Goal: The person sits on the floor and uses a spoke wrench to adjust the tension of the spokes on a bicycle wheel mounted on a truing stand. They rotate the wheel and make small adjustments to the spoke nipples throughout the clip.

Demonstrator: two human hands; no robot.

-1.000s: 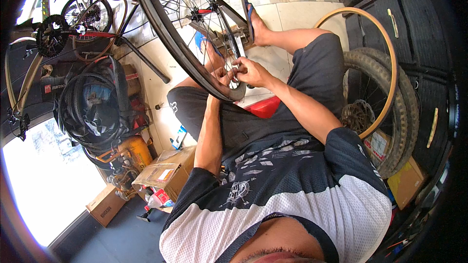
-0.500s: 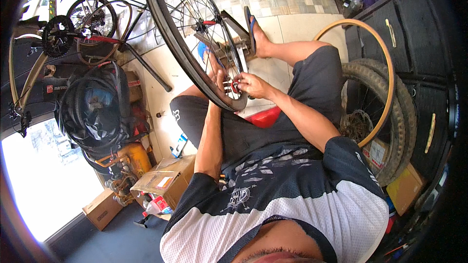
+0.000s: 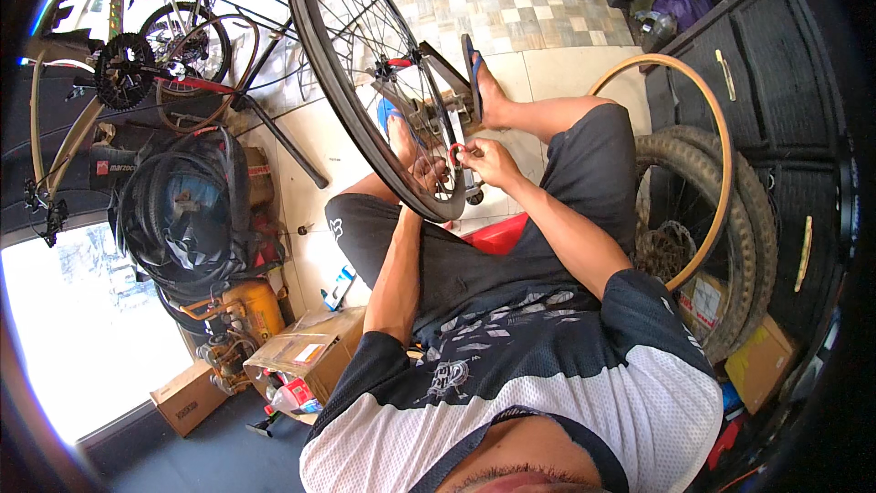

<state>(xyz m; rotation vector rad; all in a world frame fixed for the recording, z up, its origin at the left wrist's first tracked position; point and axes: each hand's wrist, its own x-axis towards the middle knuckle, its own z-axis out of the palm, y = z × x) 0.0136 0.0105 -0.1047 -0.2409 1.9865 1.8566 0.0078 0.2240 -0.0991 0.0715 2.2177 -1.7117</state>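
Note:
A bicycle wheel (image 3: pixel 319 62) with a black rim and thin spokes stands tilted between my legs, mounted in a metal truing stand (image 3: pixel 436 115). Its hub (image 3: pixel 399 63) has a red middle. My right hand (image 3: pixel 489 162) pinches a small red spoke wrench (image 3: pixel 453 154) at the spokes near the lower rim. Across from it, my left hand (image 3: pixel 426 173) reaches past the rim, its curled fingers among the spokes, gripping the wheel there. Rim and spokes partly cover those fingers.
A tan bare rim (image 3: pixel 727 151) and knobby tyres (image 3: pixel 757 219) lean against dark drawers (image 3: pixel 776 82) at right. On the left are a bike frame (image 3: pixel 64 151), a bundle of black tyres (image 3: pixel 182 205), a yellow compressor (image 3: pixel 251 309) and a cardboard box (image 3: pixel 315 347).
My left fingers have gone deeper among the spokes. My right hand has shifted slightly right, and the red wrench shows more plainly. The whole view has moved a little.

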